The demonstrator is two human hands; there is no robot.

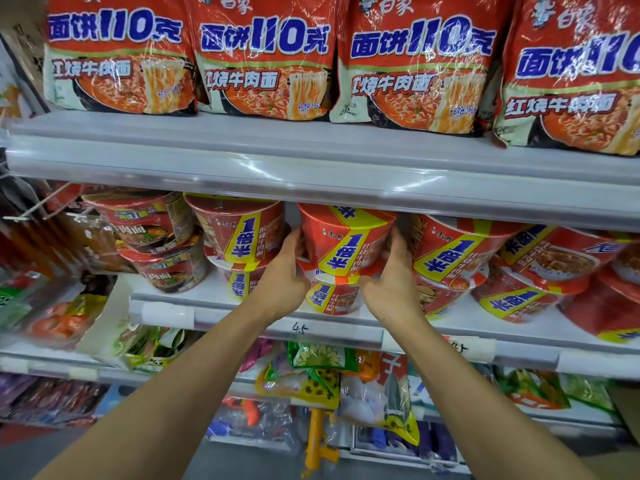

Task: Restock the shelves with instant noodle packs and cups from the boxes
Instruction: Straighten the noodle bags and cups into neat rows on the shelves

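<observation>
Gripping red noodle cup (346, 240) w/ my left hand (282, 275) + right hand (391, 278) on its sides, upright, rim up, stacked on lower cup (334, 296), middle shelf (263, 323), neighbour cups (239, 233) tight both sides, upper shelf edge (311, 181) just above, noodle packs (266, 57) up top.

At 6 o'clock, below the noodle shelves, sunflower seed bags (313, 377) hang in yellow and green, with a yellow toy water gun (317, 445) beneath them. At 9 o'clock sit snack packets (59, 320), blurred. A handwritten price tag (300, 328) marks the shelf edge.
</observation>
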